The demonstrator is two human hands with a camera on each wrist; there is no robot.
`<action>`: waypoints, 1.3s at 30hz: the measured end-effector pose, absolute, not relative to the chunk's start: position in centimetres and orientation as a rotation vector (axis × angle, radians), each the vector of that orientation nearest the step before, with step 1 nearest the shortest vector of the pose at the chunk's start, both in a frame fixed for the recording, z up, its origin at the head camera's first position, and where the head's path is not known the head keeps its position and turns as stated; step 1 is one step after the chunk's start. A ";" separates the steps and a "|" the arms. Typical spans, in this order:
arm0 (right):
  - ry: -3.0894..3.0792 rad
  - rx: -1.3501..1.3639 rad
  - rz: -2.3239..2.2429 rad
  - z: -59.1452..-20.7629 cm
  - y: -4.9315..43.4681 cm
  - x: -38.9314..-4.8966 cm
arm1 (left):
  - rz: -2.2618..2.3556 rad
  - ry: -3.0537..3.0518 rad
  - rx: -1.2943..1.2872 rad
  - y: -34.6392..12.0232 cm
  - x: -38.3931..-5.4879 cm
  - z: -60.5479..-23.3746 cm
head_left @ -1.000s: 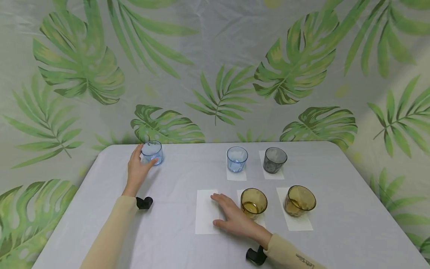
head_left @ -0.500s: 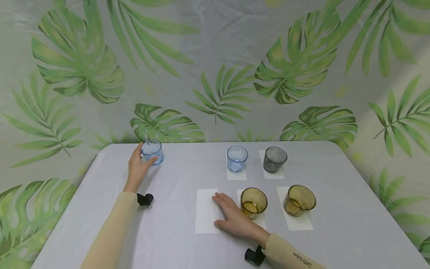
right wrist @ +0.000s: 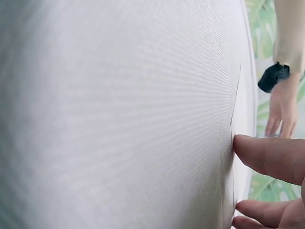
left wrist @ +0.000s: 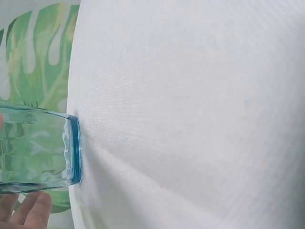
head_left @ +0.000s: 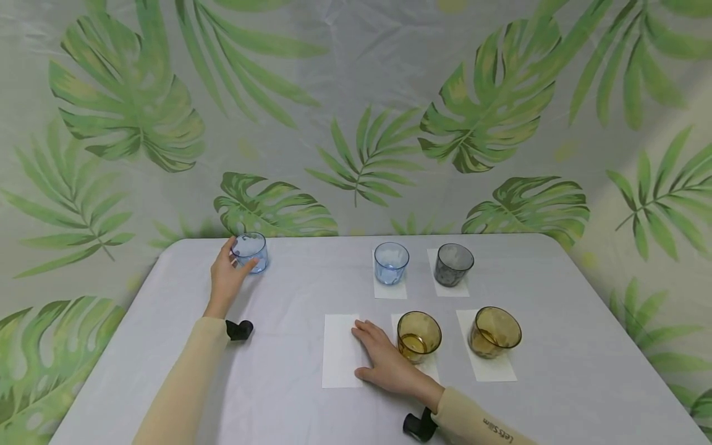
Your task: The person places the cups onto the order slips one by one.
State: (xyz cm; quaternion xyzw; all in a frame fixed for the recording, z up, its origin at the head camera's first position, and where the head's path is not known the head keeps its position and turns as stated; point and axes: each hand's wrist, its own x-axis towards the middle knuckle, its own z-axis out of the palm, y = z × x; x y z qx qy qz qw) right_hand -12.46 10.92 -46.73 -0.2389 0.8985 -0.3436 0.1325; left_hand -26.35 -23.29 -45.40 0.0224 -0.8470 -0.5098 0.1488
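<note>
At the far left of the table, my left hand [head_left: 227,281] holds a clear blue glass [head_left: 258,253] between thumb and fingers. The left wrist view shows this glass [left wrist: 38,148] standing upright, its base on the cloth. My right hand [head_left: 389,361] lies low over a white paper slip [head_left: 339,352], its fingers spread and relaxed. Thumb [right wrist: 267,155] and fingertips touch the paper in the right wrist view. Just beyond that hand stands an amber glass [head_left: 419,330] on another slip, partly hidden by the hand.
A second blue glass [head_left: 392,264] and a grey glass [head_left: 453,266] stand on paper slips at the back right. Another amber glass [head_left: 496,332] is on its slip at the right. A leaf-print curtain [head_left: 356,93] hangs behind the white-clothed table [head_left: 567,346].
</note>
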 end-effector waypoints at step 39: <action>2.608 -0.719 -0.987 -46.8 11.1 -12.5 | -1.522 -2.384 -0.077 -21.1 -24.3 -43.9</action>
